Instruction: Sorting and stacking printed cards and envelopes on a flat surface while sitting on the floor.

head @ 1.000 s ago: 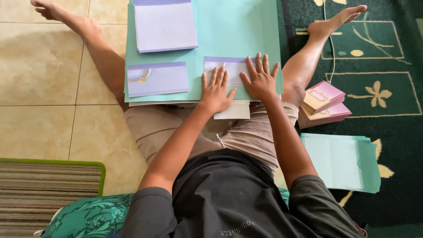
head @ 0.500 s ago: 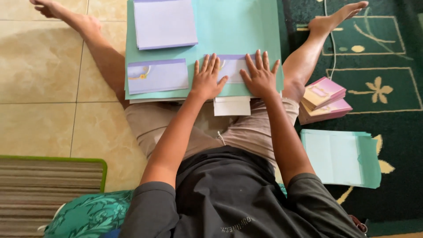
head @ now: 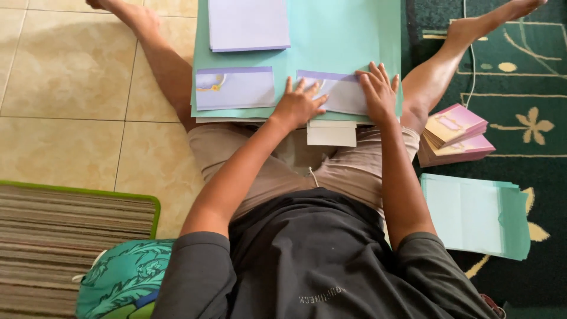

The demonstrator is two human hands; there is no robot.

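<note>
— What lies at the far left?

— One striped mat with a green edge point(head: 65, 236) on the tiled floor point(head: 71, 88), and just beside it one teal patterned cushion point(head: 124, 277).

— And on the big teal sheet?

— The teal sheet point(head: 348, 41) rests across the person's legs. On it I count three lilac paper pieces: one plain lilac sheet point(head: 248, 23) at the top, one lilac envelope with a small gold ornament point(head: 234, 88) below it, and one more lilac envelope point(head: 339, 94) to its right, pale with a darker purple strip along its upper edge.

— The hands?

— Both lie flat with fingers spread, gripping nothing. The left hand point(head: 298, 105) presses the envelope's left end, the right hand point(head: 379, 91) its right end. One white folded paper point(head: 331, 133) pokes out beneath the sheet's near edge.

— Further right?

— One stack of pink cards point(head: 455, 133) on the green carpet point(head: 531, 77), and one pile of teal sheets point(head: 475, 215) nearer the person.
</note>
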